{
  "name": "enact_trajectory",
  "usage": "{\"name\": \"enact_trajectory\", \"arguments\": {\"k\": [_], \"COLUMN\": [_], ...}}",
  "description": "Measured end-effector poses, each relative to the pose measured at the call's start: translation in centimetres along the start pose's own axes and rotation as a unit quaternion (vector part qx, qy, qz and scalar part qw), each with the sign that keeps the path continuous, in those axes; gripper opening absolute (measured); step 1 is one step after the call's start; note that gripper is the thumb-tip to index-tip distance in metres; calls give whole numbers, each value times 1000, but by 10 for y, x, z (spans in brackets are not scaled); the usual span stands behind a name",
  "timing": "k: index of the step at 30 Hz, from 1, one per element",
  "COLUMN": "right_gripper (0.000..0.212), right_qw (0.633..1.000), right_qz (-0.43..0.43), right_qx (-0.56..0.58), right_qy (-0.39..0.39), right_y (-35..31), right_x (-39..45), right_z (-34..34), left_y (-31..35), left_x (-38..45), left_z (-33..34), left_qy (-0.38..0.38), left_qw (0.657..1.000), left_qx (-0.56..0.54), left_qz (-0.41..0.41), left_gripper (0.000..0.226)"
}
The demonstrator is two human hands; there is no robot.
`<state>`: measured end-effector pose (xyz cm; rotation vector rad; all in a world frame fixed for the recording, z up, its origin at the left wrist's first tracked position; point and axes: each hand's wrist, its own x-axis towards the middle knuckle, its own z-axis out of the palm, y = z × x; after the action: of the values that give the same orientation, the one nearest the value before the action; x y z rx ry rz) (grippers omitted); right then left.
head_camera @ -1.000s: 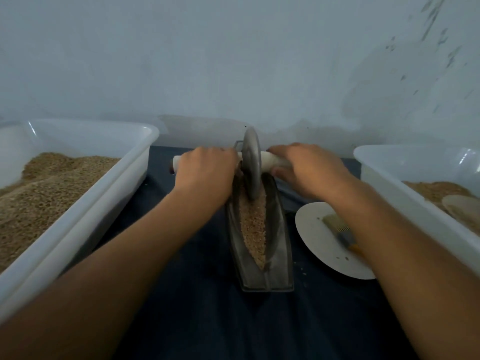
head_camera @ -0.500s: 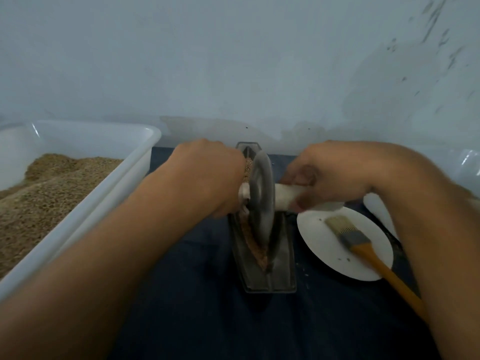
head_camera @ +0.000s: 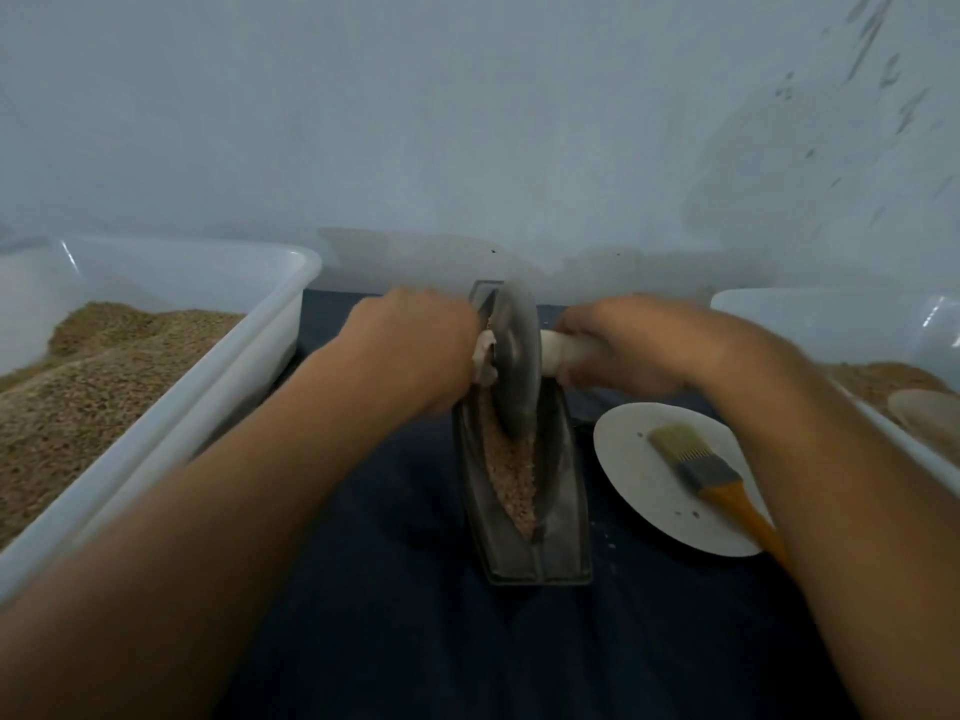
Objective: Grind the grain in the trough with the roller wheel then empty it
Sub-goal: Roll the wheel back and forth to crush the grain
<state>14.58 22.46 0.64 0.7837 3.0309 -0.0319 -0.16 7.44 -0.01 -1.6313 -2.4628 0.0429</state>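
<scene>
GRIND | dark boat-shaped metal trough (head_camera: pixel 558 511) is set lengthwise at frame centre on the dark-clothed bench (head_camera: pixel 405 641), tan grain (head_camera: pixel 514 475) inside | grey metal roller wheel (head_camera: pixel 514 366) is stood upright in the groove | pale axle handle (head_camera: pixel 563 350) is gripped by left hand (head_camera: pixel 415 350) and right hand (head_camera: pixel 623 350), fingers curled round either side so pressure is kept even | emptying not yet done

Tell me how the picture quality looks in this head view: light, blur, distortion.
Head view: dim, bluish light with soft shadows. Motion blur smears the roller wheel and both hands, left hand and right hand. The brush and trough stay fairly sharp. Wide-angle distortion bows the left tub.
</scene>
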Motion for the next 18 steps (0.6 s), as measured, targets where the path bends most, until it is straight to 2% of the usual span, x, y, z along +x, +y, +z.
{"name": "enact_trajectory", "arguments": {"k": [3, 5, 7, 8, 10, 13, 16, 18], "right_gripper": [33, 38, 44, 48, 52, 43, 42, 45], "right_qw": [998, 996, 995, 995, 996, 999, 998, 992], "right_qz": [-6, -14, -21, -25, -20, 9, 10, 4], "right_qx": [15, 6, 5, 10, 28, 19, -6, -18], "right_qy": [55, 83, 94, 91, 81, 39, -69, -122], "right_y": [7, 9, 9, 9, 9, 5, -7, -15], "right_x": [14, 19, 20, 19, 14, 1, -18, -29], "right_z": [17, 25, 28, 27, 20, -1, -20, -29], "left_y": [-7, -11, -14, -14, -14, -8, 3, 8], "left_x": [13, 16, 16, 16, 13, 2, -12, -23], "left_z": [19, 26, 28, 27, 23, 9, -9, -21], "left_qy": [-1, -6, -7, -5, 0, -17, -26, -39], "left_qw": [1000, 1000, 1000, 1000, 1000, 998, 997, 995], "left_qx": [-21, 12, 28, 22, -7, 25, 63, 82], "left_qz": [-9, -8, -6, -4, -16, -50, -45, -35], "left_gripper": [42, 62, 72, 70, 50, 29, 22, 28]}}
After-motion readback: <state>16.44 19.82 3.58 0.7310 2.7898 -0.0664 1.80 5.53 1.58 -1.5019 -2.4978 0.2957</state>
